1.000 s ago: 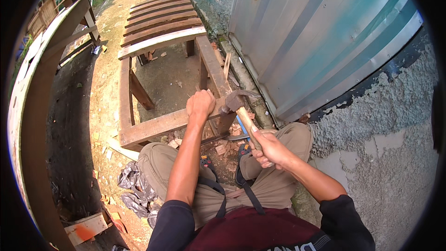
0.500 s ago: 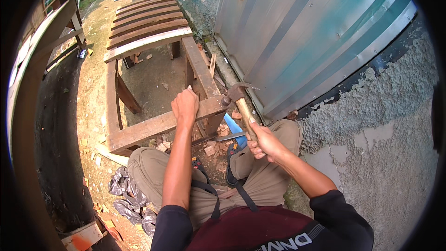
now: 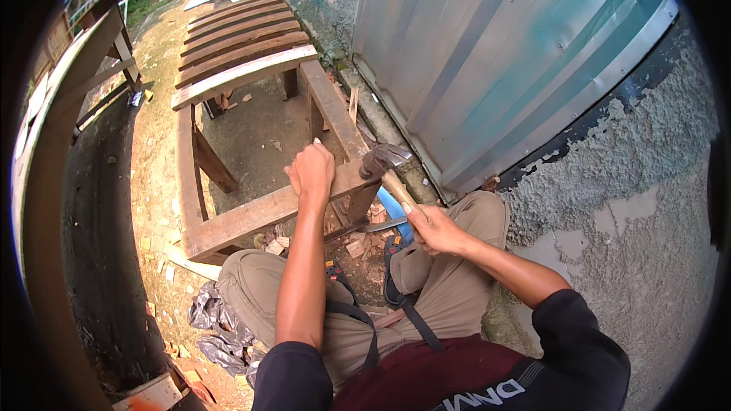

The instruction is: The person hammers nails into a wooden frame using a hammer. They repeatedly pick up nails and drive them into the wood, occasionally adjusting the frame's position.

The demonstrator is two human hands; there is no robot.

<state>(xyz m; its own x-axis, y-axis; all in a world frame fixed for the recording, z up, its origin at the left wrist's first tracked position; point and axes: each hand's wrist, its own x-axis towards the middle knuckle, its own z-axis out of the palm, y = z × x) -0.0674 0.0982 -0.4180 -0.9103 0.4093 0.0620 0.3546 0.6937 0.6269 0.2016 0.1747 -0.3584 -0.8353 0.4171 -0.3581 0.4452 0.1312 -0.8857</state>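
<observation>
A long wooden frame (image 3: 335, 118) lies before me, slatted across its far part. My left hand (image 3: 312, 173) is closed over the near crossbar (image 3: 251, 217), right of its middle. In my right hand (image 3: 435, 228) is a claw hammer (image 3: 396, 188), gripped by its light wooden handle. The hammer's dark head is at the right end of the crossbar, over the corner where a side rail meets it; whether it touches the wood I cannot tell. If a nail is there, the head hides it.
Below the corner lie a blue-handled saw (image 3: 394, 204) and wood chips (image 3: 355, 249), between my feet. A corrugated metal sheet (image 3: 487, 61) and rough wall (image 3: 624, 175) stand at right. Black plastic (image 3: 221, 327) lies by my left knee; another wooden structure (image 3: 57, 122) stands at far left.
The hammer head has come down onto or close to the crossbar's right end, from just above it. My left hand keeps its place on the crossbar. The view has shifted slightly.
</observation>
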